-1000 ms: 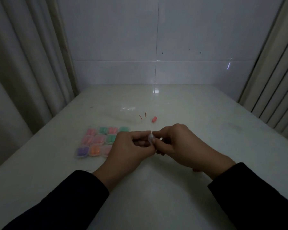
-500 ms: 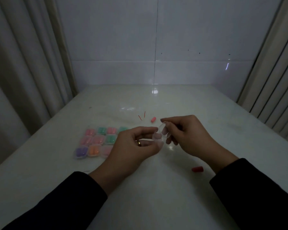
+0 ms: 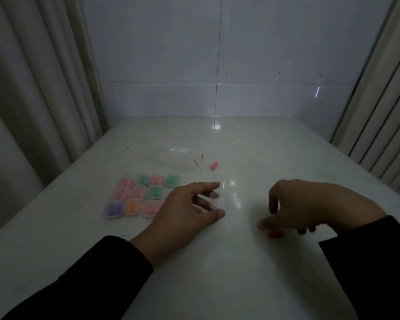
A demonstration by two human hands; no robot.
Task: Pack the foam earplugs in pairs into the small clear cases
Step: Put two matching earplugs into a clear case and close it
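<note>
My left hand (image 3: pixel 189 207) holds a small clear case (image 3: pixel 221 192) between thumb and forefinger; its lid stands open and it looks empty. My right hand (image 3: pixel 310 206) hovers low over the table with fingers curled downward, just above a red foam earplug (image 3: pixel 275 234) lying on the surface; it holds nothing. A second red earplug (image 3: pixel 214 164) lies farther back. Several closed cases (image 3: pixel 141 197) with pink, green, purple and orange earplugs sit in rows at the left.
The white table (image 3: pixel 217 273) meets a tiled wall at the back, with curtains on both sides. A clear plastic bag (image 3: pixel 178 158) with red marks lies behind the filled cases.
My hands have parted. The right hand let go of the case's lid and dropped down to the right, over the red earplug. The left hand lowered the open case toward the table.
</note>
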